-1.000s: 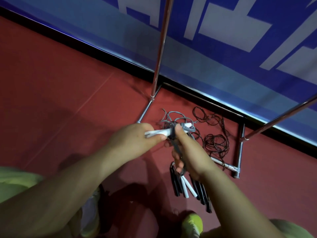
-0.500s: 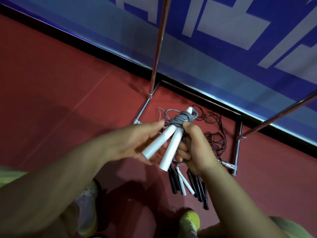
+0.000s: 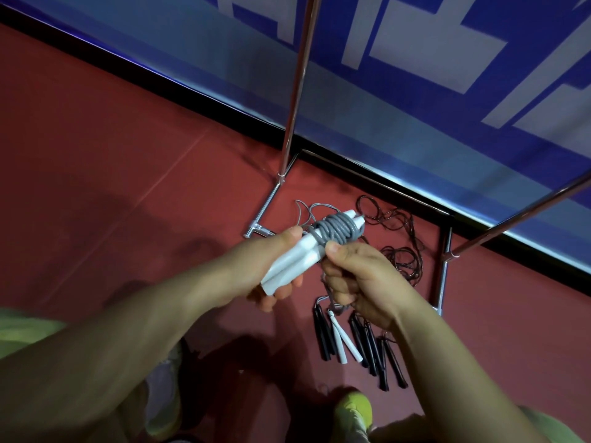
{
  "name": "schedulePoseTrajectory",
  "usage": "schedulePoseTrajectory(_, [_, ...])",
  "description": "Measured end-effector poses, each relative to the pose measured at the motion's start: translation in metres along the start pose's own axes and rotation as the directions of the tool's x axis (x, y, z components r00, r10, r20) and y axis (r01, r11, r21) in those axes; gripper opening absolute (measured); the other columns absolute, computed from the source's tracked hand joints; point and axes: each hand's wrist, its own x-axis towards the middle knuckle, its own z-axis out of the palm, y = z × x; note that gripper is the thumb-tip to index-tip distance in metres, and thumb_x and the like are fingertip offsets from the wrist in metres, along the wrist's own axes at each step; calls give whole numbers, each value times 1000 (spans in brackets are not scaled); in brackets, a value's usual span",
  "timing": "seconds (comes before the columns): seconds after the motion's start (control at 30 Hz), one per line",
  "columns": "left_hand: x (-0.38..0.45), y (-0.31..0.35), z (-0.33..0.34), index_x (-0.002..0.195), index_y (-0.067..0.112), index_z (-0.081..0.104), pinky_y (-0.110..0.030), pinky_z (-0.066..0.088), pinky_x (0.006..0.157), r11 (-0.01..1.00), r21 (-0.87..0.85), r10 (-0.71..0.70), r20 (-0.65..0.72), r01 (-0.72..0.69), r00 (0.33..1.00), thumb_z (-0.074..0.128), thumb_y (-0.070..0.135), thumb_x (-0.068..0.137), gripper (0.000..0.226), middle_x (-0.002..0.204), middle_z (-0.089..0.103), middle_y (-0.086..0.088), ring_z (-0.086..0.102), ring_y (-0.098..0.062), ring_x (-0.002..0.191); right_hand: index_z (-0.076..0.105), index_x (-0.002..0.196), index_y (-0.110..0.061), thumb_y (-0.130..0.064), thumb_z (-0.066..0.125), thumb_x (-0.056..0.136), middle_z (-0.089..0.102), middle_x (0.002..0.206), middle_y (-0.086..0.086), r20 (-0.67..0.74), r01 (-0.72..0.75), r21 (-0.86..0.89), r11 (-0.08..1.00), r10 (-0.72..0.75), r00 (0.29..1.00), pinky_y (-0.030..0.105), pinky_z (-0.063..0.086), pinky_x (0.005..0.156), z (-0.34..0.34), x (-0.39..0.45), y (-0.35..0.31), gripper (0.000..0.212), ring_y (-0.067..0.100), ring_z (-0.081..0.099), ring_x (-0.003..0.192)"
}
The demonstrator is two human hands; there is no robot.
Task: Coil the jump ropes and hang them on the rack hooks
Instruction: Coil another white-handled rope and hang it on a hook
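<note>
A jump rope with two white handles (image 3: 294, 260) is held over the red floor, its grey cord (image 3: 335, 230) wound in several turns round the handles' upper ends. My left hand (image 3: 256, 270) grips the handles from the left. My right hand (image 3: 361, 279) pinches the grey cord with the thumb, and a length of cord runs down through its curled fingers. The metal rack (image 3: 295, 91) stands behind, its upright pole rising out of view; no hooks are visible.
On the floor lie several black-handled ropes (image 3: 371, 346), one white-handled rope (image 3: 342, 340) and a tangle of dark cord (image 3: 403, 247) between the rack's base bars (image 3: 443, 273). A slanted rack bar (image 3: 518, 215) crosses at right. A blue banner wall (image 3: 415, 91) is behind. My green shoe (image 3: 353, 414) is below.
The grey cord has gained several more turns round the white handles. My left hand now grips the handles more firmly, and both hands sit slightly higher.
</note>
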Motion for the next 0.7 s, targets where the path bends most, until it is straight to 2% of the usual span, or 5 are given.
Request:
schedulePoseTrajectory(0.23, [-2, 1, 9, 71, 6, 59, -21, 39, 40, 995, 55, 88, -41, -86, 995, 36, 46, 97, 52, 42, 53, 4, 48, -11, 38, 48, 74, -8, -34, 52, 91, 45, 60, 0, -103, -7, -151, 988, -8, 995, 20, 27, 39, 2, 2, 4, 31, 8, 29, 42])
schedulePoseTrajectory(0.37, [0, -3, 6, 72, 8, 60, -24, 41, 48, 965, 241, 135, -109, -105, 985, 37, 48, 96, 52, 46, 55, 2, 49, -20, 42, 52, 75, -8, -33, 46, 99, 50, 51, -6, -166, -38, -307, 951, -14, 986, 20, 31, 38, 3, 2, 5, 35, 8, 36, 38])
schedulePoseTrajectory(0.5, [3, -3, 2, 69, 14, 60, -29, 46, 58, 873, 472, 230, -171, -125, 958, 36, 51, 96, 51, 54, 61, 1, 55, -17, 45, 57, 74, -6, -43, 49, 95, 48, 53, 3, -244, -62, -376, 925, -34, 969, 20, 33, 43, 4, 4, 9, 44, 13, 39, 43])
schedulePoseTrajectory(0.6, [5, -2, -3, 74, 10, 61, -41, 51, 66, 820, 559, 265, -178, -124, 948, 32, 68, 80, 65, 64, 66, -5, 59, -21, 52, 58, 66, 1, -44, 49, 96, 47, 47, 4, -294, -45, -484, 874, -114, 949, 17, 33, 45, 6, 5, 14, 54, 10, 38, 41])
schedulePoseTrajectory(0.7, [9, -5, -7, 77, 15, 60, -41, 49, 67, 785, 616, 285, -256, -71, 924, 33, 78, 66, 70, 68, 64, -2, 62, -21, 66, 62, 73, 1, -38, 46, 98, 53, 49, 4, -280, -16, -425, 905, -115, 953, 18, 37, 48, 10, 6, 16, 49, 11, 44, 44])
